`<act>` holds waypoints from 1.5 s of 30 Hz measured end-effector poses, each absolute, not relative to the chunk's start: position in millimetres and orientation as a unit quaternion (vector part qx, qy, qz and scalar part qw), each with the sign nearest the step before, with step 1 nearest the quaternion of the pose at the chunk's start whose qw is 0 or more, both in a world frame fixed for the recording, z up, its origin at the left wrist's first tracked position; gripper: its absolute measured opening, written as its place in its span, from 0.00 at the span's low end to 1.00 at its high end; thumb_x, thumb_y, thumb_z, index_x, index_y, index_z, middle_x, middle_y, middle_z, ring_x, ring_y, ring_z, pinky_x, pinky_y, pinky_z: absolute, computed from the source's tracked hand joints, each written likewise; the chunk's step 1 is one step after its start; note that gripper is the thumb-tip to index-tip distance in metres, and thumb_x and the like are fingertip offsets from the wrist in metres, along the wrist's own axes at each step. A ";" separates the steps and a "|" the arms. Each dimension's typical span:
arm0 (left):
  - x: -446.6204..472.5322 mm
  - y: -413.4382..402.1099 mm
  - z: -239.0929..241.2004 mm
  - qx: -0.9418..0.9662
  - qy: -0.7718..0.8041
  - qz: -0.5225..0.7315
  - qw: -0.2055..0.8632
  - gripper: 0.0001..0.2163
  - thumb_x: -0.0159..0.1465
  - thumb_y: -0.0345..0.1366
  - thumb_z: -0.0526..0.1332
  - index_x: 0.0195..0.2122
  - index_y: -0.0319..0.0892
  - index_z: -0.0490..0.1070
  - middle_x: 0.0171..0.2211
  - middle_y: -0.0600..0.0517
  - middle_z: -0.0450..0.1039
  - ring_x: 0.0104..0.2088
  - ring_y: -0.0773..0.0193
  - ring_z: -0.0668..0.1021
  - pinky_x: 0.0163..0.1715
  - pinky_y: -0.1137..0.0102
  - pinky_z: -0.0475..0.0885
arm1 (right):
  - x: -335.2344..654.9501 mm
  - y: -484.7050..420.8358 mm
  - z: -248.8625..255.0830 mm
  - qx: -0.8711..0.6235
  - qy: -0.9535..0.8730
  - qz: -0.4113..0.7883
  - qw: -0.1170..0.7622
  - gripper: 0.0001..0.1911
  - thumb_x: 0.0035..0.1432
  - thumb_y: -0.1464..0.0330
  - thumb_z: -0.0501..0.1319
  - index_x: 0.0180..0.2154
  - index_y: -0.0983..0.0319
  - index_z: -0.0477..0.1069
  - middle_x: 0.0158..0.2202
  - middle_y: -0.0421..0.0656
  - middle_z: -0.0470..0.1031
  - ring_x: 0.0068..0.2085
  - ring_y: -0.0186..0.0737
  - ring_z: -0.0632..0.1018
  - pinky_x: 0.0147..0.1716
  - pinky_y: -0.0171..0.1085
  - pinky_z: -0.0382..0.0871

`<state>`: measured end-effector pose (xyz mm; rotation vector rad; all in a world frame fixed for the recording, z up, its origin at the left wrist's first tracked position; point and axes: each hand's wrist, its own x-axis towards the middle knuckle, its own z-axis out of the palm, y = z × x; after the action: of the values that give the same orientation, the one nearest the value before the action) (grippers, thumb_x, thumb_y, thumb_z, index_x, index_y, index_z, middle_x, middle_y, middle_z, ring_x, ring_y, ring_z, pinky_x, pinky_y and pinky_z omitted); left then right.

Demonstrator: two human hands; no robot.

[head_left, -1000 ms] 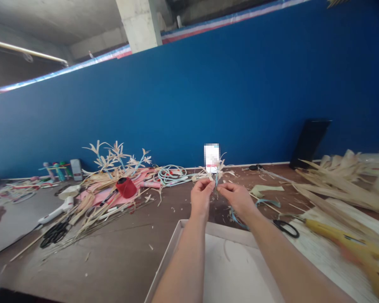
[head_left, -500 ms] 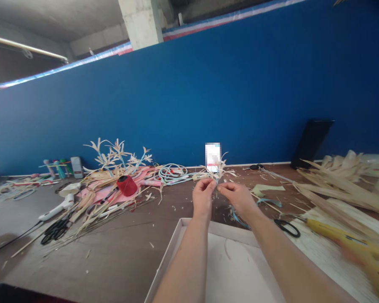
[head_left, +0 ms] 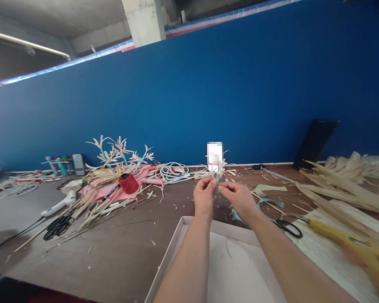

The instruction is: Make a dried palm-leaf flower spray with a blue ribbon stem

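My left hand (head_left: 204,196) pinches the stem of a small pale husk flower (head_left: 218,171) between thumb and fingers. Close beside it, my right hand (head_left: 238,197) is closed on the same stem, which looks light blue where it shows between the fingertips. Narrow petals spread above the hands, partly blending with a bright, blurred-out phone screen (head_left: 215,155) behind them. Both forearms reach over a shallow white box lid (head_left: 236,269). To the left, similar finished flowers (head_left: 121,147) on blue stems stand up from a heap of husk strips.
Left on the brown table lie a red thread spool (head_left: 128,183), black scissors (head_left: 57,227), a white corded tool (head_left: 59,205) and a coil of pale blue cord (head_left: 174,172). On the right are a yellow glue gun (head_left: 347,240), another scissors handle (head_left: 291,228) and dried husks (head_left: 347,172).
The flower has turned slightly between my fingers, its petals now sitting differently. My hands stay together in nearly the same place; the whole view has shifted a little.
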<state>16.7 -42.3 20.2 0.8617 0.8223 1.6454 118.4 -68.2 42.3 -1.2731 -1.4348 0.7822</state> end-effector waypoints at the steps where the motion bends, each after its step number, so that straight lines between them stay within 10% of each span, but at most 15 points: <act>1: 16.9 -42.6 20.7 0.357 0.341 0.689 0.531 0.12 0.47 0.38 0.66 0.30 0.38 0.69 0.25 0.56 0.67 0.22 0.76 0.65 0.24 0.77 0.59 | 118.1 -68.5 42.8 -0.531 -0.600 0.323 0.504 0.15 0.47 0.61 0.58 0.31 0.64 0.76 0.25 0.41 0.74 0.28 0.36 0.70 0.28 0.34 0.61; 8: 18.4 -43.8 21.4 0.347 0.341 0.688 0.538 0.13 0.46 0.39 0.67 0.29 0.38 0.69 0.23 0.57 0.66 0.21 0.76 0.63 0.22 0.77 0.57 | 116.3 -69.3 46.3 -0.550 -0.600 0.299 0.498 0.14 0.46 0.60 0.58 0.28 0.64 0.75 0.16 0.37 0.63 0.21 0.31 0.61 0.21 0.32 0.55; 45: 12.8 -51.1 22.4 0.471 0.405 0.537 0.571 0.14 0.51 0.46 0.62 0.26 0.37 0.71 0.21 0.50 0.71 0.21 0.68 0.72 0.24 0.72 0.68 | 128.0 -62.1 43.0 -0.566 -0.570 0.309 0.509 0.15 0.45 0.62 0.58 0.31 0.65 0.76 0.27 0.43 0.76 0.30 0.39 0.73 0.31 0.35 0.65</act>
<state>12.8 -51.1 22.4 1.1060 0.9496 1.2593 128.0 -62.1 43.0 -1.3625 -1.3733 0.7441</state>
